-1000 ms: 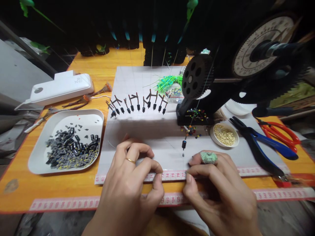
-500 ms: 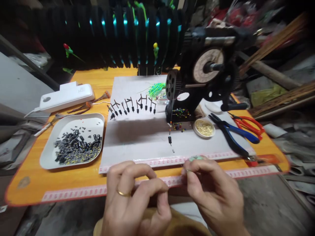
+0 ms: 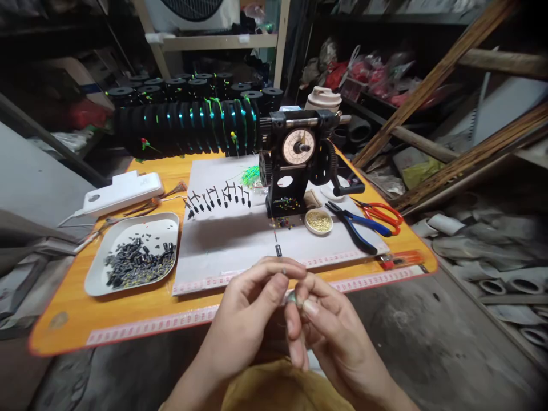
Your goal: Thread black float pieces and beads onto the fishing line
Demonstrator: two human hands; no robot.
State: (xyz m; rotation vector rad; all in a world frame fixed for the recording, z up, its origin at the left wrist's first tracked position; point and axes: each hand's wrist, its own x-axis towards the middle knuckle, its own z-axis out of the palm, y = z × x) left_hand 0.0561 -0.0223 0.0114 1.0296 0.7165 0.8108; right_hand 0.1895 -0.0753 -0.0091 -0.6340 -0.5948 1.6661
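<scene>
My left hand [image 3: 252,311] and my right hand [image 3: 331,319] meet in front of the table's near edge. Both have their fingers pressed together around a small pale green piece [image 3: 291,297], mostly covered by the fingertips; its shape is too small to tell. Just beyond them, a black cylinder [image 3: 278,250] hangs on a thin line by the winding machine [image 3: 295,165]. A row of small black parts with brown stems [image 3: 219,201] stands on the white board [image 3: 222,240]. To the left lies a white tray [image 3: 100,268] of dark little pieces.
Right of the machine are a dish of gold beads [image 3: 319,221], blue-handled pliers [image 3: 355,225], red-handled scissors [image 3: 385,214] and an orange cutter [image 3: 405,258]. A white power bank [image 3: 122,193] lies at the back left. Black spools [image 3: 197,88] stand behind the table.
The view has tilted up and shifted, showing more of the background. My left hand has come against my right hand, and its fingers have closed at the green piece.
</scene>
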